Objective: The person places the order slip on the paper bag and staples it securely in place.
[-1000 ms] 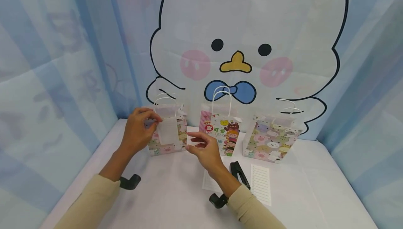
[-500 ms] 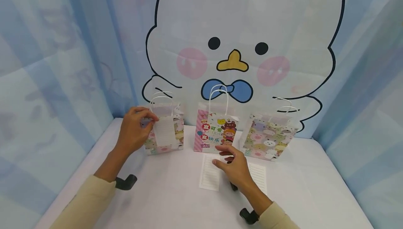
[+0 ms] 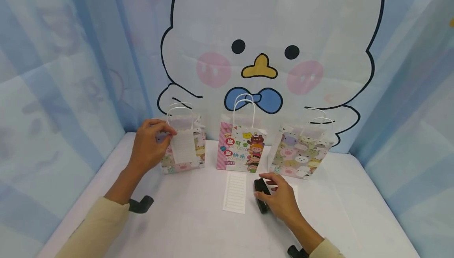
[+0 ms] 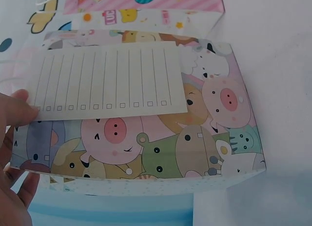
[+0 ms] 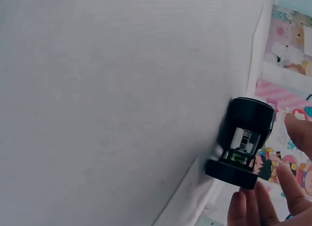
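At the left of the head view, my left hand (image 3: 148, 143) pinches a lined paper slip (image 3: 183, 147) against the front of an animal-print gift bag (image 3: 200, 147). The left wrist view shows the thumb on one corner of the slip, with fingers behind the bag. Small checkboxes run along the slip's lines. My right hand (image 3: 283, 200) is around a black stapler (image 3: 262, 207) on the table, thumb and fingers spread on either side. Seen from the right wrist, the thumb stands apart from the stapler (image 5: 251, 114), and fingers sit close by its lower end; contact is unclear.
A pink-and-white gift bag (image 3: 227, 147) stands in the middle, another animal-print bag (image 3: 301, 155) to its right. One lined slip (image 3: 235, 193) lies left of the stapler; another slip (image 3: 295, 191) is mostly behind my right hand. A patterned curtain (image 3: 262, 21) hangs behind.
My right hand has left the area beside the left bag, moving right and down to the stapler. The left hand keeps its pinch on the slip. The head view shifts slightly.
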The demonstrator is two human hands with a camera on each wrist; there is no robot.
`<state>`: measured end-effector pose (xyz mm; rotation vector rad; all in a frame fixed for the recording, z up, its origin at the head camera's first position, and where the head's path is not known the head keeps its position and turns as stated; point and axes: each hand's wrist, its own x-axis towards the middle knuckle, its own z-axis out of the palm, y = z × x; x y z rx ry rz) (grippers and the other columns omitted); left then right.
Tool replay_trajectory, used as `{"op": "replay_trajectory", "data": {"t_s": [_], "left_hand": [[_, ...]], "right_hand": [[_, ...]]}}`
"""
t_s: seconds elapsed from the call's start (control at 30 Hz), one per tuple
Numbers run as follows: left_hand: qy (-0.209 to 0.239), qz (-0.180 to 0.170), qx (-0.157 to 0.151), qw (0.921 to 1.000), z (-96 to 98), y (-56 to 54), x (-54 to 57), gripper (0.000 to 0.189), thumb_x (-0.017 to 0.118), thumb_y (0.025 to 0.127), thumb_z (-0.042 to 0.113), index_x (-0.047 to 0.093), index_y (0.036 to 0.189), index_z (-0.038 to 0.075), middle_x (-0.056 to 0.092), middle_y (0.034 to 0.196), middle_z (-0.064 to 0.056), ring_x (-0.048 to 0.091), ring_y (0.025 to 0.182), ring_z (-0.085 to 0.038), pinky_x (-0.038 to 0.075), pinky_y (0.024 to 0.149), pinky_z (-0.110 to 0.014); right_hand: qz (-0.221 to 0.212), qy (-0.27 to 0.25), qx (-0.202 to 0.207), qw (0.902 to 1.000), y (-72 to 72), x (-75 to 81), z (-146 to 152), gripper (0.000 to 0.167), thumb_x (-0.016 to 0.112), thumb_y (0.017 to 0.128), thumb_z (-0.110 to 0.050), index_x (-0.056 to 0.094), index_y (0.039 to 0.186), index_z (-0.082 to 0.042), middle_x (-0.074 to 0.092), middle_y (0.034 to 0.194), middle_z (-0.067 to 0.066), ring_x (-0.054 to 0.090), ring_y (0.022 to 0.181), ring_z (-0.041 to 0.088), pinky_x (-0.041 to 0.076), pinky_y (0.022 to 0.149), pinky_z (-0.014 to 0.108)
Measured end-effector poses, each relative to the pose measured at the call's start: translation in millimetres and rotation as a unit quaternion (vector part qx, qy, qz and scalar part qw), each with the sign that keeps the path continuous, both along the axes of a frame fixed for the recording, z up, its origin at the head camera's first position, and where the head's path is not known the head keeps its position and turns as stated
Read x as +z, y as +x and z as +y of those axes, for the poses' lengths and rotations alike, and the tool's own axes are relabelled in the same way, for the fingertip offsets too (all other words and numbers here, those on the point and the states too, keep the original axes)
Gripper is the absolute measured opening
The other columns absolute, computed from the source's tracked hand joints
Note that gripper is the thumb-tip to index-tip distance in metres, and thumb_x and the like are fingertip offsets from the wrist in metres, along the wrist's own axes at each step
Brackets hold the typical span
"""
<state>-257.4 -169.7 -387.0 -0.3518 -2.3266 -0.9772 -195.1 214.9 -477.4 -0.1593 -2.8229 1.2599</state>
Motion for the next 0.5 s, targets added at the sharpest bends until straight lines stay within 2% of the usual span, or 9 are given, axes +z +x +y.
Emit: {"op": "replay_trajectory", "data": {"t_s": [0.23,0.5], "left_hand": [[0.0,0.0,0.004,1.0,-1.2,-0.5,-0.5,0.016,0.073,0.09,-0.009,0.079,0.097,0.005,0.072,0.113,-0.017,0.056,0.126,-0.04,0.047,0.105,-0.066],[0.002,0.0,0.002,1.0,-1.3,-0.3,-0.9,0.016,0.073,0.09,-0.009,0.079,0.096,0.005,0.072,0.112,-0.017,0.056,0.126,-0.04,0.047,0.104,-0.066]], "right_hand": [[-0.007,0.023,0.015,0.9996,0.2,-5.5,1.8,0.06,0.093,0.081,-0.014,0.069,0.134,-0.022,0.064,0.139,0.014,0.065,0.12,0.031,0.056,0.1,0.053],[-0.012,0.007,0.054,0.9985,-1.9,-8.4,2.4,0.063,0.091,0.081,-0.006,0.067,0.136,-0.023,0.068,0.136,0.008,0.065,0.123,0.027,0.054,0.105,0.053]]}}
